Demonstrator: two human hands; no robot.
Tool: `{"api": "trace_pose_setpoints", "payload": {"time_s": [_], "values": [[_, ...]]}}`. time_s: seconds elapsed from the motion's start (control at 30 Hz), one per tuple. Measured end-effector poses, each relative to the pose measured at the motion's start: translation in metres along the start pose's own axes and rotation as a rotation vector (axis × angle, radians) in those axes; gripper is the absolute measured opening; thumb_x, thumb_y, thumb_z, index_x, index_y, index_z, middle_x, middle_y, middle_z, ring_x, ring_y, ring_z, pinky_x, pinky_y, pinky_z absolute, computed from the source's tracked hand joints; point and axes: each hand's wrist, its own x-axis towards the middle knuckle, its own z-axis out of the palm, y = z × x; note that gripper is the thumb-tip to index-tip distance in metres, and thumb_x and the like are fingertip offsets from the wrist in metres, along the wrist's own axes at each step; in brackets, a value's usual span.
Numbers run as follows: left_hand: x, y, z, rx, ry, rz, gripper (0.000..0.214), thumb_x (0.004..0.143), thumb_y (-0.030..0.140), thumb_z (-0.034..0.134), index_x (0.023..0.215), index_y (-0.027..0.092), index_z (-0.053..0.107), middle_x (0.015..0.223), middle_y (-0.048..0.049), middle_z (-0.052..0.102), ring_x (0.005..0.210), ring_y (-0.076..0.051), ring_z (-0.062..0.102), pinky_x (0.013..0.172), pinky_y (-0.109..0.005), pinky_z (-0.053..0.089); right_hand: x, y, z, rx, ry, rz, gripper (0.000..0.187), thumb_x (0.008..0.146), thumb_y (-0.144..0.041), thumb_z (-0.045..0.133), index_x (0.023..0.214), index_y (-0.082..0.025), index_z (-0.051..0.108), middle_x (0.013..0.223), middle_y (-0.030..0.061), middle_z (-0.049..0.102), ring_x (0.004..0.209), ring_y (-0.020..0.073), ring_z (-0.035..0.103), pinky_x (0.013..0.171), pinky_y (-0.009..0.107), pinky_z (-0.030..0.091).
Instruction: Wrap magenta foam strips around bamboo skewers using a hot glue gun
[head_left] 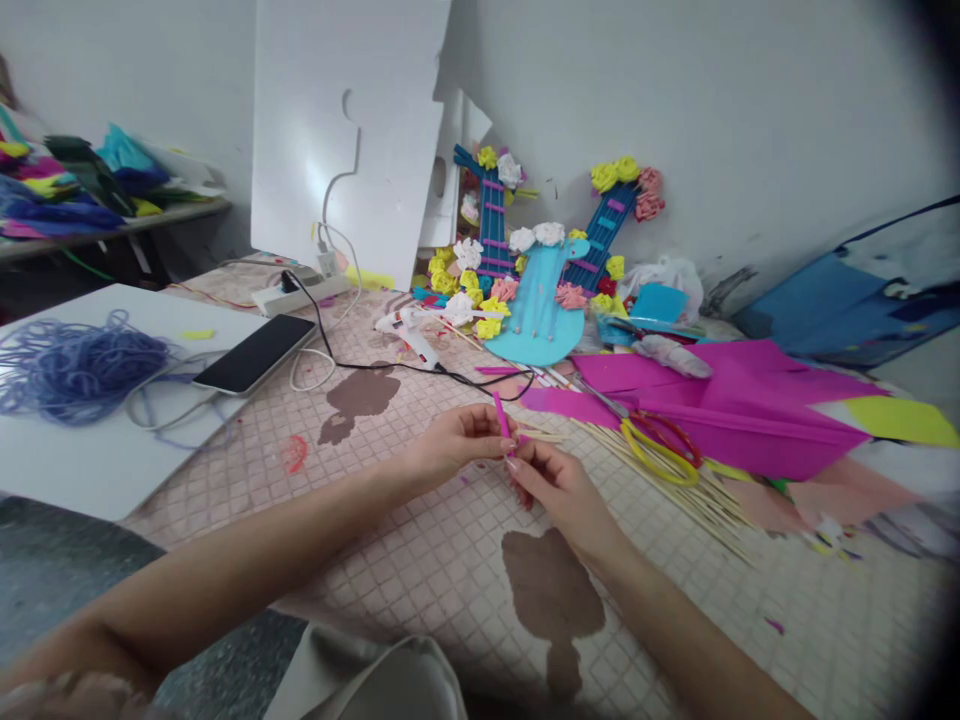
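Observation:
Both hands meet over the middle of the checked table point(420, 560). Between my left thumb and fingers is a narrow pink paper strip point(501, 412), standing nearly upright. My left hand point(469, 440) is closed on it. The fingertips of my right hand point(551, 480) pinch its lower end, close against the left fingers. Just behind the hands lie several thin wooden sticks point(697, 500), reaching to the right. A white glue gun point(414, 335) rests farther back, its black cord point(480, 375) running across the table.
Scissors with yellow and red handles point(660, 450) lie on the sticks, beside magenta paper sheets point(750, 400). Paper-flower decorations point(540, 300) lean on the wall. At left, a phone point(259, 355) and blue yarn point(82, 365) rest on a white board point(97, 470). A power strip point(300, 295) sits behind.

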Motion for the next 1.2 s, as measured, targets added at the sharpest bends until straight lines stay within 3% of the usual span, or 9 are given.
{"api": "trace_pose_setpoints", "payload": {"time_s": [0.33, 0.57, 0.63, 0.8, 1.0, 1.1, 1.2], "values": [[0.001, -0.002, -0.004, 0.047, 0.029, 0.008, 0.026, 0.071, 0.030, 0.077, 0.086, 0.013, 0.065, 0.081, -0.0026, 0.063, 0.074, -0.011, 0.059, 0.074, -0.026, 0.045, 0.002, 0.005, 0.000, 0.036, 0.012, 0.024, 0.027, 0.084, -0.042, 0.060, 0.071, -0.020, 0.051, 0.060, -0.0048, 0.047, 0.052, 0.0105, 0.044, 0.051, 0.024, 0.036], [0.002, 0.003, -0.006, 0.157, 0.157, 0.086, 0.028, 0.070, 0.035, 0.076, 0.078, 0.013, 0.062, 0.073, 0.0002, 0.058, 0.065, -0.008, 0.052, 0.065, -0.022, 0.041, 0.006, 0.009, -0.010, -0.286, 0.159, -0.118, 0.019, 0.080, -0.036, 0.063, 0.073, -0.020, 0.055, 0.067, -0.0015, 0.053, 0.061, 0.0135, 0.047, 0.058, 0.027, 0.037], [0.002, 0.003, -0.006, 0.151, 0.176, 0.078, 0.029, 0.070, 0.036, 0.076, 0.077, 0.013, 0.061, 0.071, 0.0005, 0.058, 0.066, -0.009, 0.053, 0.066, -0.023, 0.041, 0.007, 0.007, -0.010, -0.213, 0.160, -0.090, 0.021, 0.081, -0.041, 0.062, 0.082, -0.020, 0.059, 0.073, 0.0005, 0.057, 0.064, 0.0147, 0.050, 0.058, 0.028, 0.040], [0.004, 0.000, -0.008, 0.105, 0.199, 0.066, 0.030, 0.069, 0.036, 0.077, 0.078, 0.013, 0.060, 0.072, 0.0000, 0.059, 0.070, -0.011, 0.056, 0.070, -0.026, 0.043, 0.009, 0.003, -0.010, 0.187, 0.147, 0.037, 0.047, 0.088, -0.059, 0.041, 0.099, -0.018, 0.062, 0.094, 0.0086, 0.062, 0.075, 0.0184, 0.057, 0.057, 0.030, 0.046], [0.006, -0.006, -0.007, 0.072, 0.201, 0.054, 0.031, 0.068, 0.034, 0.079, 0.080, 0.013, 0.061, 0.076, -0.0018, 0.063, 0.072, -0.012, 0.058, 0.072, -0.026, 0.044, 0.013, 0.009, -0.008, -0.112, 0.133, -0.074, 0.025, 0.081, -0.042, 0.063, 0.094, -0.020, 0.062, 0.085, 0.0032, 0.064, 0.075, 0.0168, 0.057, 0.066, 0.029, 0.045], [0.006, -0.007, -0.005, 0.080, 0.194, 0.054, 0.030, 0.067, 0.034, 0.079, 0.079, 0.012, 0.062, 0.072, -0.0008, 0.062, 0.066, -0.009, 0.055, 0.067, -0.023, 0.042, 0.013, 0.011, -0.009, -0.211, 0.127, -0.132, 0.016, 0.081, -0.035, 0.061, 0.085, -0.020, 0.061, 0.079, 0.0017, 0.063, 0.071, 0.0162, 0.056, 0.067, 0.029, 0.044], [0.005, -0.006, -0.004, 0.096, 0.204, 0.055, 0.029, 0.068, 0.033, 0.079, 0.083, 0.013, 0.064, 0.071, 0.0001, 0.062, 0.062, -0.008, 0.053, 0.063, -0.022, 0.040, 0.019, 0.010, -0.023, -0.328, 0.173, -0.169, 0.014, 0.084, -0.033, 0.057, 0.082, -0.020, 0.060, 0.074, 0.0009, 0.062, 0.066, 0.0158, 0.055, 0.062, 0.028, 0.043]]}}
